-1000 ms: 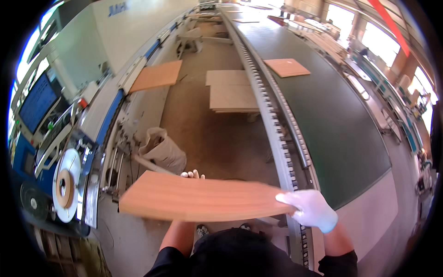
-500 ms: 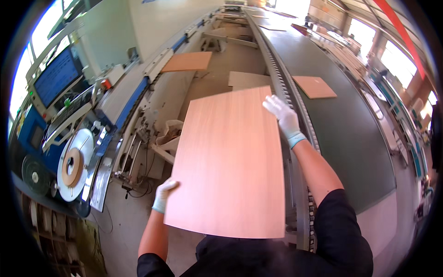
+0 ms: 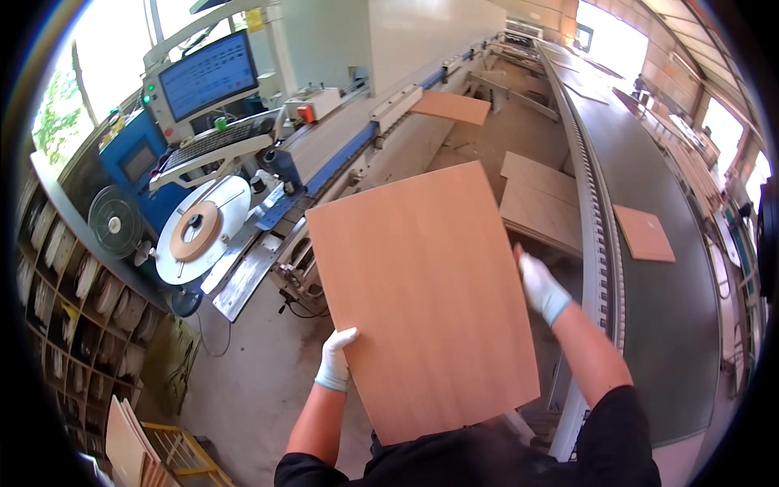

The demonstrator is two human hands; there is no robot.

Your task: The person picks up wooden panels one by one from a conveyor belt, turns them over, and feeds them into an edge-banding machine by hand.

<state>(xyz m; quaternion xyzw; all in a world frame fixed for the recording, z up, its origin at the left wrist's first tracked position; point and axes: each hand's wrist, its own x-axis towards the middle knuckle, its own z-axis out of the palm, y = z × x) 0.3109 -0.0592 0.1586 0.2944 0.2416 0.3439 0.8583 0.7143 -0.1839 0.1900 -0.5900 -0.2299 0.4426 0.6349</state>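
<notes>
A wood-grain panel (image 3: 426,300), light brown and rectangular, is held up in front of my body, tilted so that its far edge slants. My left hand (image 3: 336,361), in a white glove with a pale cuff, grips its left edge, thumb on the face and the other fingers hidden beneath. At the panel's right edge is my right hand (image 3: 542,286), gloved alike, with its fingers closed against the side and partly out of sight.
To the left stands an edge-banding machine with a monitor (image 3: 208,75), keyboard (image 3: 219,142) and tape reel (image 3: 195,231). A panel (image 3: 451,106) rests at its rail. On the right runs a dark conveyor (image 3: 657,325) carrying a small panel (image 3: 643,234). Shelves (image 3: 81,316) line the lower left.
My view has swung left, bringing the monitor, reel and shelves further in. The panel has turned counterclockwise, and my right hand has slid nearer along its right edge.
</notes>
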